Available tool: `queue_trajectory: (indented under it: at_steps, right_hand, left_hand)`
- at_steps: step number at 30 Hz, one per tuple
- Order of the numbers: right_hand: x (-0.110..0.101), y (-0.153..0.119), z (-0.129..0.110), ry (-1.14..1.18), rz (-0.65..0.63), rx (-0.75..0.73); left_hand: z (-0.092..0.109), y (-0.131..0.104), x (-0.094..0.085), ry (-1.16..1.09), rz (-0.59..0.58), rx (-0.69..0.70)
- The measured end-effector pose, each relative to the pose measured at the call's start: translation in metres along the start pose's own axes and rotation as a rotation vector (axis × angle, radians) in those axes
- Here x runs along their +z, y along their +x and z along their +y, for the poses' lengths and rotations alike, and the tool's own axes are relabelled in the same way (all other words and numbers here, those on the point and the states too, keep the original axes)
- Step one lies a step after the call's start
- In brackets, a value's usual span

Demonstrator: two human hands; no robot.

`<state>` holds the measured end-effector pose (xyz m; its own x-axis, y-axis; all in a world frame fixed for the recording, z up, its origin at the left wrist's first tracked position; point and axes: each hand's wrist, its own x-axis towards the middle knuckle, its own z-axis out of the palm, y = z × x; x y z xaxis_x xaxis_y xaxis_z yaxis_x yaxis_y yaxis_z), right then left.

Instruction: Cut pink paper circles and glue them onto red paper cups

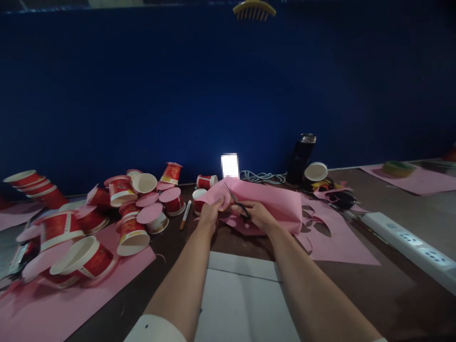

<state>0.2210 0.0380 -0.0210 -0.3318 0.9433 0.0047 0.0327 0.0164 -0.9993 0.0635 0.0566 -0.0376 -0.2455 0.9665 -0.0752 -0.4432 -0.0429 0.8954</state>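
In the head view, my left hand (211, 212) pinches the left part of a pink paper sheet (272, 202) that is raised off the table. My right hand (257, 213) is closed round the handles of a pair of dark scissors (243, 208). Their blades point up and left, against the paper beside my left fingers. The rest of the sheet curves away behind and to the right of my right hand. A white paper cup (198, 194) stands just left of the paper, partly covered.
Red paper cups (128, 235), several with pink discs, crowd the left. A marker (185, 215) lies near them. Cut pink paper (342, 232), a power strip (409, 242) and a dark bottle (300, 159) are on the right. A white board (242, 299) lies between my forearms.
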Motion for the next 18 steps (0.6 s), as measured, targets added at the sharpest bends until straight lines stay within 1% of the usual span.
queue_trajectory:
  at_steps: [3,6,10,15,18]
  right_hand:
    - [-0.0001,-0.0007,-0.0011,-0.025,0.016,0.02]
    - [-0.0001,-0.001,-0.0017,-0.034,0.003,0.02]
    - [-0.0008,-0.0005,-0.0002,-0.021,-0.001,0.013]
    - [-0.0026,-0.0003,0.001,0.007,0.005,-0.011]
    - [-0.0036,-0.0007,0.0003,-0.006,0.008,0.006]
  left_hand:
    - [0.004,-0.005,0.0014,-0.032,-0.057,-0.02]
    - [0.0062,-0.0075,0.0021,-0.04,-0.093,-0.04]
    - [0.0066,-0.0067,0.0027,-0.04,-0.076,-0.067]
    - [0.0082,-0.0067,0.0033,-0.057,-0.103,-0.068]
    - [0.0093,-0.0075,0.0028,-0.051,-0.095,-0.078]
